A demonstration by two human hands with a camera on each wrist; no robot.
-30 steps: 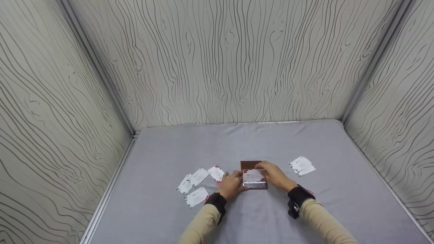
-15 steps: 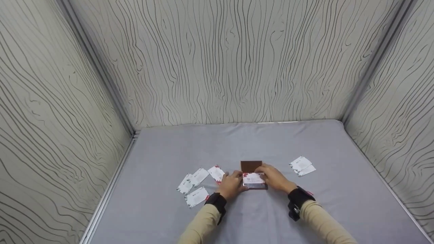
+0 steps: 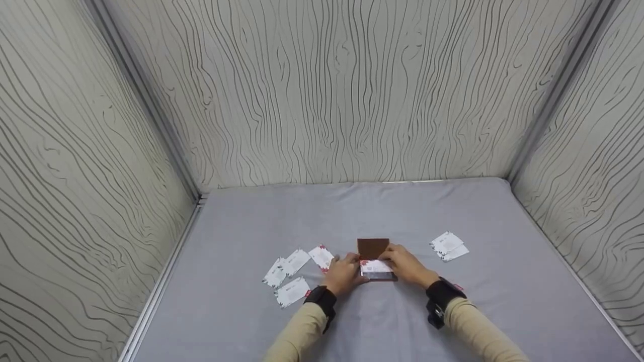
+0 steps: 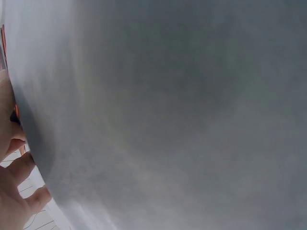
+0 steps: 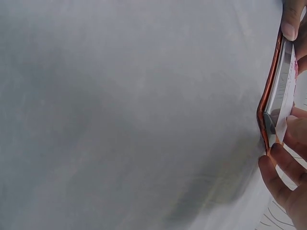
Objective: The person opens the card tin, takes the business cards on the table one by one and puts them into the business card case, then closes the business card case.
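A brown card holder (image 3: 373, 247) lies unfolded on the grey cloth, its bare brown flap toward the back. My left hand (image 3: 344, 274) holds its left edge, thumb at the front corner. Between thumb and fingers of my right hand (image 3: 406, 264) is the right end of a white business card (image 3: 371, 265) with red flowers. The card's near part overlaps the holder's clear pocket (image 3: 378, 276). Seen from the right wrist, the card (image 5: 289, 88) stands slightly off the silvery pocket, and fingertips (image 5: 267, 163) touch the holder's brown edge (image 5: 263, 103). The left wrist view shows mostly cloth, with fingers at its left edge.
Several white cards with floral corners, one of them (image 3: 293, 292) nearest me, lie scattered left of my left hand. Two overlapping cards (image 3: 447, 244) lie to the right. A red corner (image 3: 458, 286) shows beside my right wrist. Patterned walls (image 3: 322, 90) enclose the table.
The card has slid toward me, down over the holder's pocket, and more of the brown flap shows. My right hand has moved slightly toward me with it; my left hand has stayed put.
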